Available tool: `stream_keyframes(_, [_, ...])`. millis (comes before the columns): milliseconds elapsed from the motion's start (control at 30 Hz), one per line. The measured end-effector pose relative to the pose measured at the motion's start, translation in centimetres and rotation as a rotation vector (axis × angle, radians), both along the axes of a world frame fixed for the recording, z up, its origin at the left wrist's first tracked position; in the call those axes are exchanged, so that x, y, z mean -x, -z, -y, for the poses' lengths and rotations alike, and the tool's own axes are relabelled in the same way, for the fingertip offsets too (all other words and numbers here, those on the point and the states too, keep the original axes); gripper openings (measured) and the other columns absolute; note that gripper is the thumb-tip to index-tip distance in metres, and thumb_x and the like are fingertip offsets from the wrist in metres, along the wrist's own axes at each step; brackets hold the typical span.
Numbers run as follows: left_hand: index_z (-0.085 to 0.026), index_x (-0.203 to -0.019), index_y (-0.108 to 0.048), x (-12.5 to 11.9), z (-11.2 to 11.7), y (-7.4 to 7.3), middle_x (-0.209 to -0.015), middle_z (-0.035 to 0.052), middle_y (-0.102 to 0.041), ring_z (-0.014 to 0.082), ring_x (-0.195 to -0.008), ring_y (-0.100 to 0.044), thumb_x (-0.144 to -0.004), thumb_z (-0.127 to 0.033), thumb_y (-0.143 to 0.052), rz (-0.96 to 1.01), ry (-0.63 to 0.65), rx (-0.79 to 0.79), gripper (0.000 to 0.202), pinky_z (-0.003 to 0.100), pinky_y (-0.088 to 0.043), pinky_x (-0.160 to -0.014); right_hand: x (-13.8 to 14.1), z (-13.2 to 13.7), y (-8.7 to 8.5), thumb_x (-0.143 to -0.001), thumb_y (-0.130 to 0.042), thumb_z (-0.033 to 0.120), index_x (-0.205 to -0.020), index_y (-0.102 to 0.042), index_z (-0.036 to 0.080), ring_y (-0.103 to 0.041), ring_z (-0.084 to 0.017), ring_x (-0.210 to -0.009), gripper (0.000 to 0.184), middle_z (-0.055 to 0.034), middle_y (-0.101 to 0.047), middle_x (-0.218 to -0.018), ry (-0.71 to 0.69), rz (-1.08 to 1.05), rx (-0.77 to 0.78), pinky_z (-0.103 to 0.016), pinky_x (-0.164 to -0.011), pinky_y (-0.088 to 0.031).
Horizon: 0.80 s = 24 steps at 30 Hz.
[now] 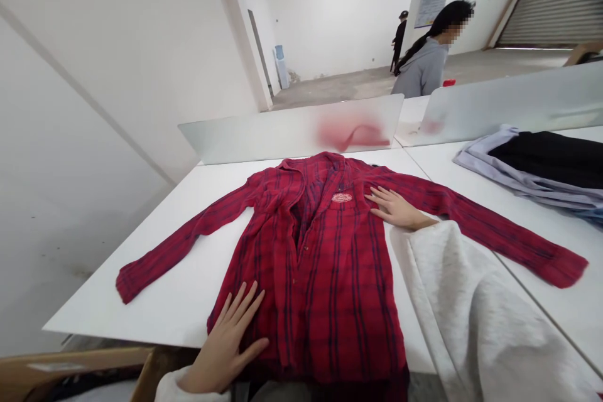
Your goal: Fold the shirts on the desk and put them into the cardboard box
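A red plaid flannel shirt (330,276) lies spread on the white table (179,301), its collar at the far side and its hem hanging over the near edge. Both sleeves stretch out sideways. My left hand (226,339) rests flat on the lower front, fingers spread, holding nothing. My right hand (393,208) lies open on the chest, just right of a small white-and-red oval badge (342,198). A grey sleeve (471,308) covers my right forearm and drapes over the table.
A lavender garment and a black garment (532,166) lie in a heap at the right. Frosted partitions (292,129) stand along the far table edge. A cardboard box (75,367) sits at lower left. Beyond the partitions stand a person in a grey top (421,66) and a person in black (399,41).
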<state>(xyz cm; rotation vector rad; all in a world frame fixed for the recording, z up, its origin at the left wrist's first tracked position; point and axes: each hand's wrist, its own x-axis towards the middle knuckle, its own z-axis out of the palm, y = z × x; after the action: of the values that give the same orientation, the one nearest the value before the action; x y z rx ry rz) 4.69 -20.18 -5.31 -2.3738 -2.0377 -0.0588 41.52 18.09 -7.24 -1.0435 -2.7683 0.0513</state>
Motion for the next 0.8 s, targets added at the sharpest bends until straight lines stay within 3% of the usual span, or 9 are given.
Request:
stream_keyframes(200, [-0.027, -0.148, -0.014, 0.7, 1.8, 1.1, -0.148, 0.0069, -0.034, 0.0273, -0.135, -0.034, -0.089, -0.049, -0.047, -0.099, 0.008, -0.216, 0.071, 0.046, -0.036, -0.105, -1.5, 0.2, -1.8, -0.092, -0.029, 0.039, -0.145, -0.032, 0.022, -0.013, -0.032, -0.140, 0.056, -0.0099, -0.021, -0.153, 0.199, 0.181, 0.128, -0.058, -0.108, -0.020])
stream_keyframes(333, [-0.025, -0.148, -0.019, 2.3, 4.5, 2.2, -0.145, 0.0075, -0.041, 0.0276, -0.132, -0.039, -0.087, -0.051, -0.047, -0.093, -0.091, -0.359, 0.072, 0.045, -0.035, -0.106, -3.1, 4.2, -3.2, -0.088, -0.036, 0.042, -0.143, -0.037, 0.016, -0.028, -0.034, -0.135, 0.061, -0.0141, -0.035, -0.146, 0.242, 0.164, 0.201, -0.057, -0.107, -0.027])
stream_keyframes(467, [-0.024, -0.135, -0.044, 4.2, 6.9, 3.4, -0.129, 0.0065, -0.059, 0.0220, -0.116, -0.056, -0.092, -0.043, -0.040, 0.116, -0.256, -0.480, 0.047, 0.036, -0.045, -0.095, -6.0, 13.1, -5.2, -0.088, -0.040, 0.053, -0.138, -0.044, 0.024, -0.047, -0.027, -0.126, 0.058, -0.0061, -0.050, -0.137, 0.121, 0.056, 0.362, -0.041, -0.106, -0.037])
stream_keyframes(600, [-0.018, -0.108, -0.060, 4.4, 6.3, 2.9, -0.101, 0.0090, -0.069, 0.0237, -0.091, -0.064, -0.089, -0.053, -0.039, 0.342, -0.480, -0.497, 0.045, 0.037, -0.050, -0.083, -9.2, 24.3, -6.8, -0.088, -0.045, 0.053, -0.134, -0.049, 0.028, -0.048, -0.023, -0.125, 0.052, -0.0024, -0.053, -0.135, 0.226, -0.208, 0.584, -0.036, -0.106, -0.038])
stream_keyframes(700, [-0.015, -0.106, -0.060, 3.2, 3.9, 2.2, -0.093, 0.0097, -0.068, 0.0247, -0.081, -0.063, -0.084, -0.060, -0.039, 0.400, -0.547, -0.462, 0.054, 0.037, -0.049, -0.078, -11.2, 30.9, -6.1, -0.088, -0.047, 0.051, -0.135, -0.047, 0.026, -0.059, -0.022, -0.112, 0.053, -0.0061, -0.064, -0.120, 0.394, -0.431, 0.670, -0.032, -0.097, -0.047])
stream_keyframes(800, [-0.013, -0.113, -0.058, 2.1, 1.7, 1.6, -0.094, 0.0122, -0.067, 0.0274, -0.083, -0.063, -0.084, -0.061, -0.034, 0.340, -0.625, -0.432, 0.061, 0.039, -0.048, -0.078, -12.2, 34.7, -3.9, -0.088, -0.046, 0.052, -0.132, -0.049, 0.022, -0.066, -0.021, -0.098, 0.053, -0.0092, -0.069, -0.107, 0.520, -0.584, 0.636, -0.030, -0.089, -0.052])
